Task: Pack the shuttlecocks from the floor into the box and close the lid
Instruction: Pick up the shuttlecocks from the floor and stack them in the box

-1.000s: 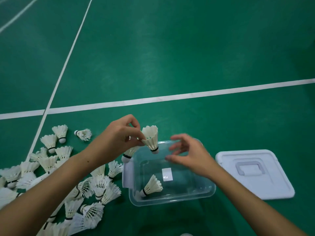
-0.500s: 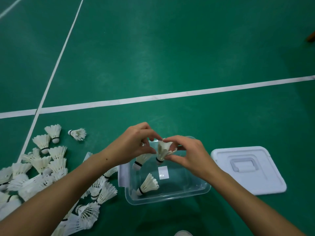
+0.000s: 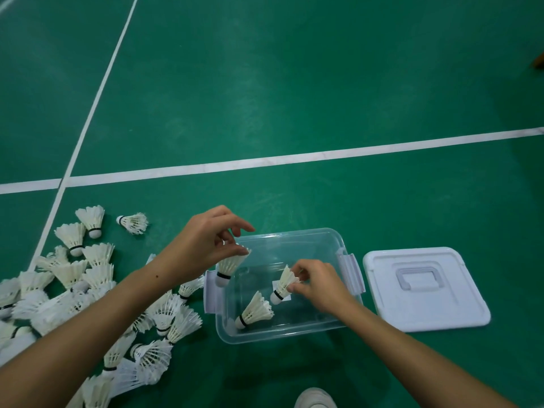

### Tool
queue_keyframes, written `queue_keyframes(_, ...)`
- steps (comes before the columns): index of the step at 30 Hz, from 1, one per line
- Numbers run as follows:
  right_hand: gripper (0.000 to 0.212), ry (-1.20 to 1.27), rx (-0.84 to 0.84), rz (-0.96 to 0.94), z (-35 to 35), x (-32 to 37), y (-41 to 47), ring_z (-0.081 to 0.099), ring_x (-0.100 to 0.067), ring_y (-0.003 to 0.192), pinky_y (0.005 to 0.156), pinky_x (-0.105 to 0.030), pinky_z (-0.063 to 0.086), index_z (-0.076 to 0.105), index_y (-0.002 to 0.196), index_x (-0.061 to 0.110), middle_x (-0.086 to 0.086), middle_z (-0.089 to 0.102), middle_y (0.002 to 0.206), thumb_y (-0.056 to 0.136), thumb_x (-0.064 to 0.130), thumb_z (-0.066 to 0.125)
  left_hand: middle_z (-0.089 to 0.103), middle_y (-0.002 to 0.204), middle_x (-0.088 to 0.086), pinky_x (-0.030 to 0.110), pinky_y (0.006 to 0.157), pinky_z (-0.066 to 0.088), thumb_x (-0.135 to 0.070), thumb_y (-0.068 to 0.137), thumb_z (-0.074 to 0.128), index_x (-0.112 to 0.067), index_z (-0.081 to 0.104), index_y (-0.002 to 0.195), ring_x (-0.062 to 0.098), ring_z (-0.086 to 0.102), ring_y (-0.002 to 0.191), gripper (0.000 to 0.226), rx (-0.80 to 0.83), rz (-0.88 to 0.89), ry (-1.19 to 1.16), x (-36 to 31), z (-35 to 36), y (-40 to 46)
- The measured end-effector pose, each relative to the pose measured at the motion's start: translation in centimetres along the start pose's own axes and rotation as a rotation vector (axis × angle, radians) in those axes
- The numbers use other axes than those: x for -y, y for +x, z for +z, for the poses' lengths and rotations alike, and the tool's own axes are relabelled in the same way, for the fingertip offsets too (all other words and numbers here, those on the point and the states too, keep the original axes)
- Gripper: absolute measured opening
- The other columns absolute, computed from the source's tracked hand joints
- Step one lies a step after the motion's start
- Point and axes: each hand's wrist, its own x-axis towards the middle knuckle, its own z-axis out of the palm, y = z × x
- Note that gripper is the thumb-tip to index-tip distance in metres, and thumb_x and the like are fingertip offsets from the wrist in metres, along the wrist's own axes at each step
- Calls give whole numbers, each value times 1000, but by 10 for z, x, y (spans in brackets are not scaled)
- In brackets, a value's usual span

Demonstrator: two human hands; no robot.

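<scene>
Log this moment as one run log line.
left hand: holds shuttlecock over box | right hand: lowering second shuttlecock inside | lid: off, right of box

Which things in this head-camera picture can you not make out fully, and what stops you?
- Pile of shuttlecocks: head view, cut off by the left edge and partly covered by the left forearm, so no count.
- White shoe: cut off by the bottom edge.
- Label on the box floor: hidden behind the shuttlecock pinched by the right hand.
</scene>
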Motion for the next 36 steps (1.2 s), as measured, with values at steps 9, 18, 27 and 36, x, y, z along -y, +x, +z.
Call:
queue_keyframes(9, 34, 167, 375, 113, 20, 12, 12, 67, -16, 75, 71, -34, 65, 71, 98, 11, -1, 66, 87, 74, 9, 95, 62, 97, -11, 26, 72, 58, -26, 82, 87, -27, 77, 112, 13, 69, 80, 31, -4, 8, -17, 5, 8, -4)
queue_keyframes(18, 28, 286, 524, 175, 13, 18, 6, 59, -7, 65, 61, -18, 52, 70, 92, 9, 4, 62, 75, 77, 12, 93, 63, 95, -13, 20, 72, 56, -25, 83, 87, -27, 77, 109, 13, 66, 82, 28, 14, 33, -42, -1, 26, -4)
queue_keyframes(27, 47, 184, 144, -28, -29, 21, -13, 74, -8, 96, 90, -35, 63, 75, 116, 18, 7, 78, 104, 75, 29, 95, 59, 83, -9, 32, 68, 57, -34, 80, 90, -29, 70, 97, 17, 64, 75, 27, 87, 36, -113, -7, 39, 4)
queue_keyframes(36, 27, 229, -64, -387, -60, 52, -19, 71, -5, 93, 87, -31, 59, 75, 108, 19, 10, 76, 94, 84, 18, 86, 61, 84, 9, 51, 71, 60, -17, 78, 92, -18, 63, 106, 33, 68, 74, 40, 75, -42, -366, -26, 44, 32)
